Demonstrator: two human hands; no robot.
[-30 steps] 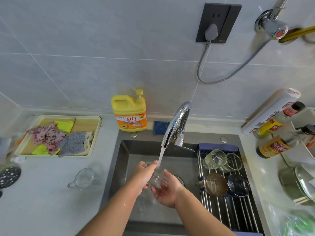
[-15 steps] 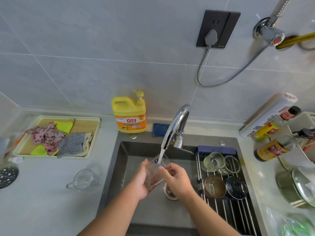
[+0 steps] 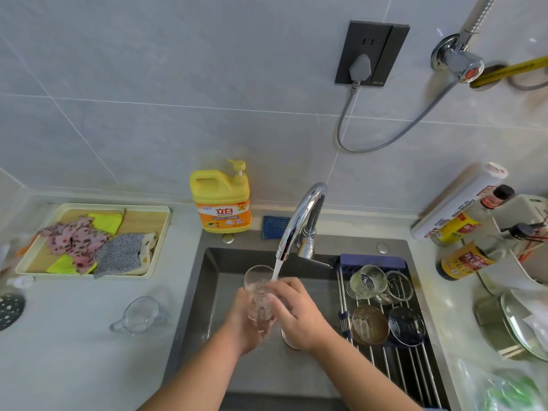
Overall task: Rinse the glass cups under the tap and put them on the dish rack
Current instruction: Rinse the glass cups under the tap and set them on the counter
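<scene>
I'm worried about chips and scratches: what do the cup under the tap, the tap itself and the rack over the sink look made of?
Glass cup: clear glass, apparently; fully see-through, with bright rim highlights. Tap: polished chromed metal, mirror-bright with reflections. Dish rack: shiny metal rods, likely stainless steel, with dark blue end pieces, perhaps plastic.

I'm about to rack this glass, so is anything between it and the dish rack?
Nothing visible. The left hand and right hand hold the glass beside the rack; cups and bowls fill its far end, nearer bars look free.
</scene>
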